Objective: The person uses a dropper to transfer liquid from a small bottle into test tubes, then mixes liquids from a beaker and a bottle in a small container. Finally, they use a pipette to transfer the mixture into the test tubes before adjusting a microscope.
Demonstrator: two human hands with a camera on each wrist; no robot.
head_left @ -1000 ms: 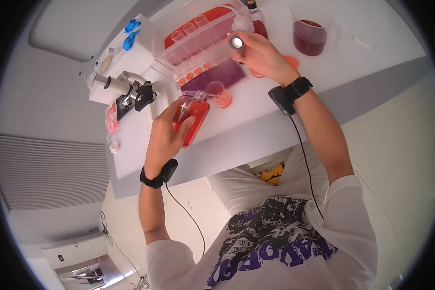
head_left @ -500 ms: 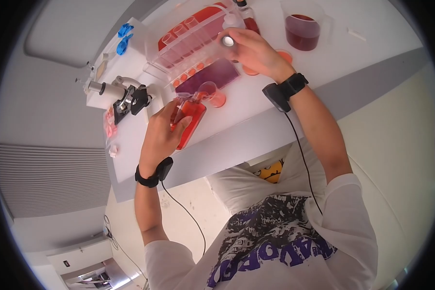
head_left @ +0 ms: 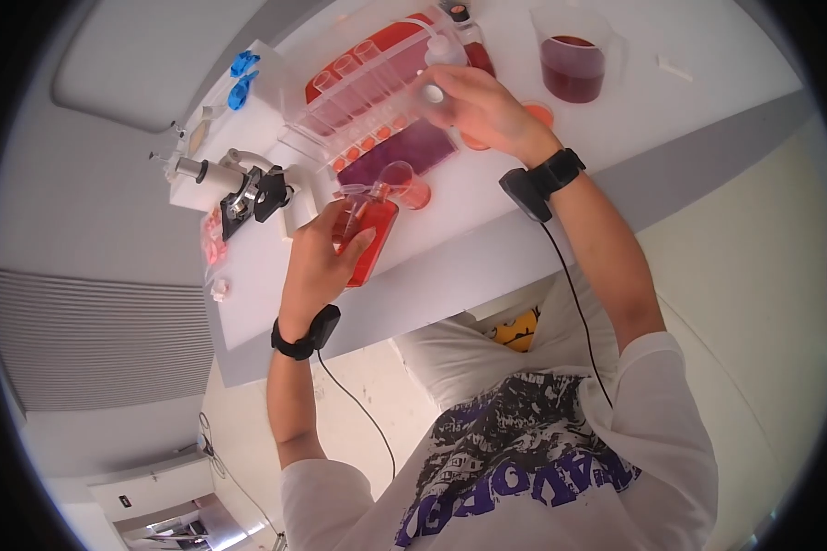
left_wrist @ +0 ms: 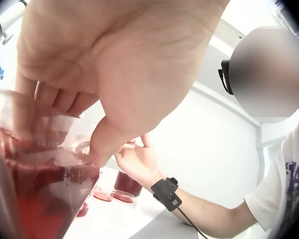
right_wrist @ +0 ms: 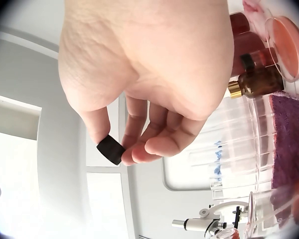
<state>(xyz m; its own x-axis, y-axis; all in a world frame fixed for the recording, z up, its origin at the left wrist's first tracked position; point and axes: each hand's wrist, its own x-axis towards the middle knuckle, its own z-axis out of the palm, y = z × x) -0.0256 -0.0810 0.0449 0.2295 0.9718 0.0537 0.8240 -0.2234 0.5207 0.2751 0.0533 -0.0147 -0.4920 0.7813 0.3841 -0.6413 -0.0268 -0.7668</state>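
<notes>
My left hand (head_left: 320, 262) grips a clear flat-sided bottle (head_left: 373, 243) of red liquid near the table's front edge. In the left wrist view the bottle (left_wrist: 50, 194) fills the lower left, with the thumb along its side and the other fingers partly hidden behind clear walls. A clear cup (head_left: 412, 190) with pink-red contents stands by the bottle's neck. Higher and to the right, my right hand (head_left: 487, 106) pinches a small black screw cap (right_wrist: 111, 150) between thumb and fingertips. Its pale inside faces the head camera.
Behind the hands stand a rack (head_left: 363, 87) of test tubes, a purple sheet (head_left: 400, 158) and a brown dropper bottle (right_wrist: 261, 82). A jug (head_left: 572, 72) of dark red liquid and petri dishes (head_left: 539, 112) lie right. On the left is a microscope (head_left: 234, 188).
The head view has shifted slightly. My left hand stays around the bottle, where more red shows between its fingers than a second ago. My right hand keeps the cap and now looks blurred.
</notes>
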